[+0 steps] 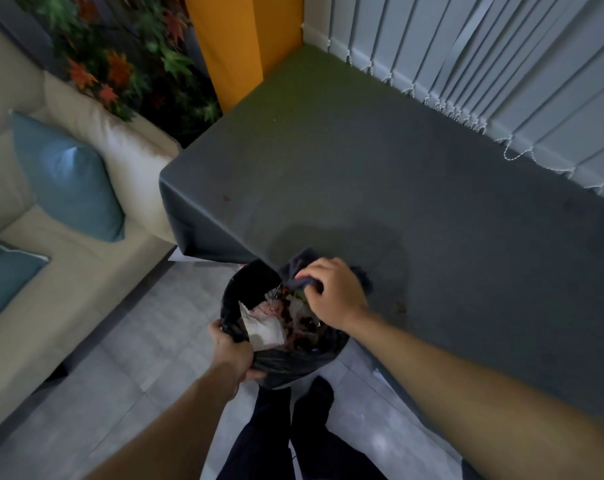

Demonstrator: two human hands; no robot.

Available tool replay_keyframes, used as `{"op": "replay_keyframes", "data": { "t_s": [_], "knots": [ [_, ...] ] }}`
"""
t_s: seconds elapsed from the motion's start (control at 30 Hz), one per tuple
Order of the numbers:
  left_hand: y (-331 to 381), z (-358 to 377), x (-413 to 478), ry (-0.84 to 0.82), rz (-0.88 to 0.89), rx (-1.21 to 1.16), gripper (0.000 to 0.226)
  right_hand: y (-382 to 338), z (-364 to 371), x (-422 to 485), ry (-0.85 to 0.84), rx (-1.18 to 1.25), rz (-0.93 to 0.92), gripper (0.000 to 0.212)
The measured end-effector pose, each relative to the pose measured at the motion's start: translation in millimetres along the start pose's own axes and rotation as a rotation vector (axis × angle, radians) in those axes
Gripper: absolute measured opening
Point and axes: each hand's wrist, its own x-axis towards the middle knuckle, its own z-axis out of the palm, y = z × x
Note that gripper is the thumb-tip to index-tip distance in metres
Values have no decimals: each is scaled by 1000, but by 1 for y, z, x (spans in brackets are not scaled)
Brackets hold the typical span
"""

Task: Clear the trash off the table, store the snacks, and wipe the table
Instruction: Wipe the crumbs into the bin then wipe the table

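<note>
A table under a dark grey cloth fills the middle and right of the head view. At its near edge my right hand grips a dark grey rag, bunched at the table's rim. Just below that edge is a bin lined with a black trash bag, holding white paper, wrappers and food scraps. My left hand grips the bag's rim on the left side. A few small crumbs lie on the cloth to the right of my right hand.
A cream sofa with blue cushions stands left of the table. An orange pillar and leafy plants are behind it. Vertical blinds line the table's far side. My legs stand on grey floor tiles.
</note>
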Motion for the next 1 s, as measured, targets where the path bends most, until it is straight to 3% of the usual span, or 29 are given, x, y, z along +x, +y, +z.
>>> {"op": "replay_keyframes", "data": {
  "t_s": [0.1, 0.23, 0.33, 0.47, 0.53, 0.6, 0.7, 0.8, 0.9, 1.0],
  "knots": [
    [-4, -4, -1, 12, 3, 16, 55, -15, -6, 5, -100, 178, -40, 25],
    [-9, -12, -4, 10, -1, 31, 53, -11, -28, 36, 154, 236, 79, 26],
    [-13, -19, -4, 22, 4, 28, 54, 16, -41, 61, 306, -32, 139, 32],
    [-17, -26, -7, 41, 9, 29, 54, 46, -44, 70, -22, -457, 394, 54],
    [-18, -30, -9, 44, 13, 34, 56, 46, -43, 69, -144, -501, 475, 60],
    [-20, -35, -11, 49, 18, 25, 59, 35, -45, 65, -158, -496, 512, 62],
    [-22, -44, -16, 55, 26, 16, 62, 12, -43, 57, -38, -558, 320, 63],
    [-25, -56, -19, 82, 32, 0, 60, -14, -32, 51, 69, -437, 19, 54],
    [-27, -74, -23, 89, 40, -4, 65, -46, -14, 44, -67, -230, -172, 41],
    [-27, -96, -26, 97, 69, -29, 62, -72, 7, 35, -301, -155, -194, 33]
  ]
}}
